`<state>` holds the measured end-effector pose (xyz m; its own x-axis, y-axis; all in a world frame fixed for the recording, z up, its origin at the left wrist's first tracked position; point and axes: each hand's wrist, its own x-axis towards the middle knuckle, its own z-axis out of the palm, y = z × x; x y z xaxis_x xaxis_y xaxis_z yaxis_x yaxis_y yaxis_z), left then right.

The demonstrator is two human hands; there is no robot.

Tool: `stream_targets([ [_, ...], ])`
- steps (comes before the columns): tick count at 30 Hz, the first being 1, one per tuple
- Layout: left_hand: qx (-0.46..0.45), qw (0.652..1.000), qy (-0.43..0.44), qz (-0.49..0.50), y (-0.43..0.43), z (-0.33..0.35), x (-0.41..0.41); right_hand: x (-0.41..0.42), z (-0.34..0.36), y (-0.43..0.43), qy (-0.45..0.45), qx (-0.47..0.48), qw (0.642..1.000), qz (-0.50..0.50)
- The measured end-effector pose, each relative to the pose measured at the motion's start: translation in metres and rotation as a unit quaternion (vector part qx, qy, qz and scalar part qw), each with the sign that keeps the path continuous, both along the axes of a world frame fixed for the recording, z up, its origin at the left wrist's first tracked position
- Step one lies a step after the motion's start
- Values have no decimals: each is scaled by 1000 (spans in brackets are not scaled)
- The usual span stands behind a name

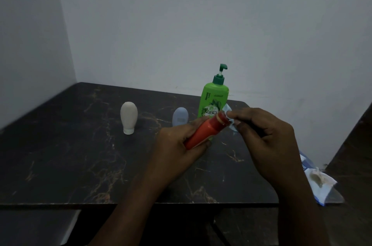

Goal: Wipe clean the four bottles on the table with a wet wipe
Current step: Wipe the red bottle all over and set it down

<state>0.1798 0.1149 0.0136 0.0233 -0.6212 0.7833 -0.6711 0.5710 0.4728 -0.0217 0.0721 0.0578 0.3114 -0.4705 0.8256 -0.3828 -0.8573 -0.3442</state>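
Observation:
My left hand (179,145) grips an orange-red bottle (205,131), held tilted above the table with its cap up and to the right. My right hand (263,135) pinches a pale blue wet wipe (231,122) against the cap end. Behind them a tall green pump bottle (213,96) stands upright. A small light-blue bottle (180,116) stands just left of it. Farther left, a beige bottle (128,116) stands on its white cap.
The dark marble-patterned table (80,155) sits in a corner between two pale walls. A blue-and-white wet-wipe pack (320,179) with a tissue poking out lies at the table's right edge. The front edge runs below my forearms.

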Motion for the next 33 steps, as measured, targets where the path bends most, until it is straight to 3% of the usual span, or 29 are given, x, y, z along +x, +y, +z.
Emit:
stream_targets([
  [5,-3,1000,3,-13,3,3,1,2,6,9,9,-57,998,28],
  [10,13,1000,-5,-7,4,3,1,-3,0,-3,8,-27,999,-29],
  [16,6,1000,14,-14,3,0,-1,6,6,16,1,-58,998,24],
  [23,5,1000,10,-11,2,-1,0,2,3,4,6,-38,999,-32],
  [29,-36,999,26,0,1,-3,-3,7,10,25,9,-78,997,10],
  [33,-82,996,34,0,4,-6,-4,3,14,22,3,-88,996,-32],
])
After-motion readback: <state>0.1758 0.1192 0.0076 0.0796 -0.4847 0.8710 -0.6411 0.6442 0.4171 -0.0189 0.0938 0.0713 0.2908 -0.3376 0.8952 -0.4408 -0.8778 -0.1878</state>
